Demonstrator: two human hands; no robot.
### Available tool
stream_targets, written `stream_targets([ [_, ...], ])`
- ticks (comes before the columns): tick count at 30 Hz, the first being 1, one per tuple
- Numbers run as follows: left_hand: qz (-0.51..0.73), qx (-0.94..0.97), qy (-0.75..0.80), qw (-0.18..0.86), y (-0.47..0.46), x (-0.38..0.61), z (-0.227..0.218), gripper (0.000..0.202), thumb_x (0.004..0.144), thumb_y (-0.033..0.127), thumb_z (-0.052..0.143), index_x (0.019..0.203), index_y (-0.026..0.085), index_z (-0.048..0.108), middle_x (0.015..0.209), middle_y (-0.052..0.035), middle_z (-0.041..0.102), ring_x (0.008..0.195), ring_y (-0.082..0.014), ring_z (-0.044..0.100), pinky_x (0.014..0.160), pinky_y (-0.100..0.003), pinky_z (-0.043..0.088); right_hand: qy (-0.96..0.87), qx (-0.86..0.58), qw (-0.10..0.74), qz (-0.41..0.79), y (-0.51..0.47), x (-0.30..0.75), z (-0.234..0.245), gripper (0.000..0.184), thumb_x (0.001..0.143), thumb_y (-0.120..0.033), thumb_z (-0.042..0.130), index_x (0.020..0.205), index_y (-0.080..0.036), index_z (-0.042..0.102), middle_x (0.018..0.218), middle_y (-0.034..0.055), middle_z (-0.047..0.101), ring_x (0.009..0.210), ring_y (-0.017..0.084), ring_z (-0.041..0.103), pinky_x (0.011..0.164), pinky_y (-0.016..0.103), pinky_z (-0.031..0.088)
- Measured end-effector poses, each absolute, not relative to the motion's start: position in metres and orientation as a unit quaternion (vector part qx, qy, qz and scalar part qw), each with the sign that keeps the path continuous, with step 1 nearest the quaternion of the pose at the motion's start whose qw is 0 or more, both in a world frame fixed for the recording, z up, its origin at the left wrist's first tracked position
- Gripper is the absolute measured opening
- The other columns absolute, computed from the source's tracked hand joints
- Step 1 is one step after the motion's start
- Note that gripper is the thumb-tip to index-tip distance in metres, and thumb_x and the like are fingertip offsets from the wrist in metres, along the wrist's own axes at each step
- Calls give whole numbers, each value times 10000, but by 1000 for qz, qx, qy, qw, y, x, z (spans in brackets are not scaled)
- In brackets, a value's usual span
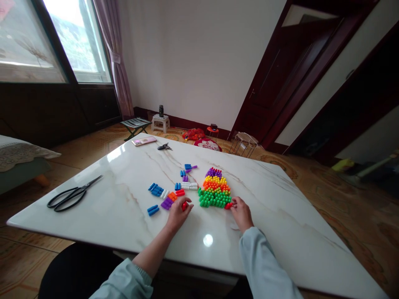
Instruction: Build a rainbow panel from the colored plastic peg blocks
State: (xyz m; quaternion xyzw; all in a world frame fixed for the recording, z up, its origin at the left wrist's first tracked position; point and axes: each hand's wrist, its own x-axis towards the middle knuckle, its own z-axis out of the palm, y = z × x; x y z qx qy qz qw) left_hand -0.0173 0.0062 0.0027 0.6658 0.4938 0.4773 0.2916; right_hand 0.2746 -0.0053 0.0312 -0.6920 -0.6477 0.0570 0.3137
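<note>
On the marble-patterned table, small bright plastic pieces stand packed in coloured rows, with a green block point(215, 198) nearest me and orange, yellow and purple rows point(213, 172) behind it. My right hand point(242, 214) pinches a red plastic piece point(228, 206) at the green block's near right corner. To the left, my left hand point(178, 213) has its fingers closed on a red plastic piece point(185, 206). Beside that hand lie loose purple pieces point(167, 203), red pieces point(180, 192), white pieces point(189, 186) and blue pieces point(156, 189).
Black-handled scissors point(73, 195) rest on the table's left side. A phone point(144, 141) and a bunch of keys point(164, 146) lie toward the far edge. Beyond the table are a folding stool point(136, 123), a white stool point(160, 122) and a wire-framed stool point(245, 142).
</note>
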Motion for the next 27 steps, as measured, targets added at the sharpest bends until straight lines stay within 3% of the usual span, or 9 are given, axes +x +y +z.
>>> stream_targets([
  [4,459,689,499,255,6,-17,6,132,759,244,627,877,185,620,684,4,640,686,-152,613,690,-273,476,-620,-676,400,0,-19,246,34,177,780,-175,492,931,-172,585,934,75,605,708,163,583,703,313,492],
  [7,457,690,499,256,4,-16,8,169,735,214,640,900,181,620,667,16,637,661,-144,607,697,-273,477,-651,-618,435,70,-30,197,37,142,827,-212,488,910,-177,598,892,64,605,712,158,583,683,289,496],
  [11,468,681,497,263,3,-16,6,292,699,149,628,990,176,611,666,22,641,638,-142,613,675,-267,489,-689,-565,413,190,-35,127,44,214,834,-260,550,1019,-188,630,972,66,630,718,143,599,688,260,501],
  [17,481,696,447,290,2,-18,7,275,751,143,561,1020,176,611,847,-46,703,823,-185,672,727,-284,522,-649,-632,358,225,-22,91,52,195,786,-340,635,924,-217,695,893,31,709,722,165,634,687,274,481],
  [21,473,700,442,299,2,-17,8,366,708,99,561,1063,177,598,919,-55,710,864,-187,673,763,-289,523,-629,-635,362,263,-18,93,47,176,810,-274,571,899,-211,709,883,31,732,706,165,648,687,275,487],
  [27,427,706,458,330,0,-16,5,458,703,164,615,1157,179,559,725,19,651,570,-108,569,571,-219,465,-602,-601,476,224,-30,118,39,221,832,-242,500,951,-179,675,918,63,714,809,176,650,757,288,509],
])
